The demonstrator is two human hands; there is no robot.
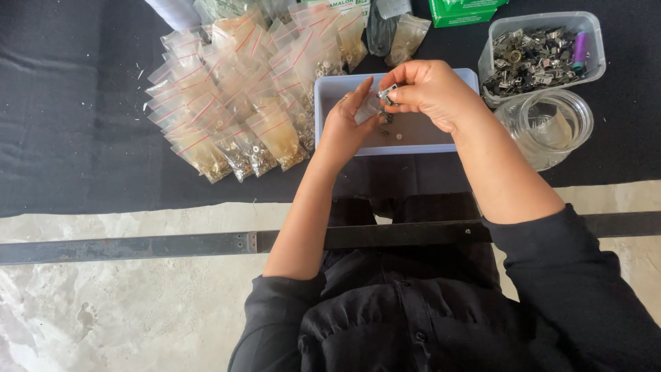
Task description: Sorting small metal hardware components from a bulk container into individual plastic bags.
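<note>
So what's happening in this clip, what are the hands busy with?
A person in a black shirt works over a pale rectangular tray on a dark cloth. The right hand pinches a small metal part while the left hand holds a small clear bag under it; a few tiny parts lie in the tray. To the left sits a heap of filled zip bags, to the right a clear tub of metal hardware and an empty glass jar.

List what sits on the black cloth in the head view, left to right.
Pile of small zip bags of metal parts → pale blue tray, with the left hand and right hand over it → clear round jar and, behind it, clear tub of metal clips.
</note>
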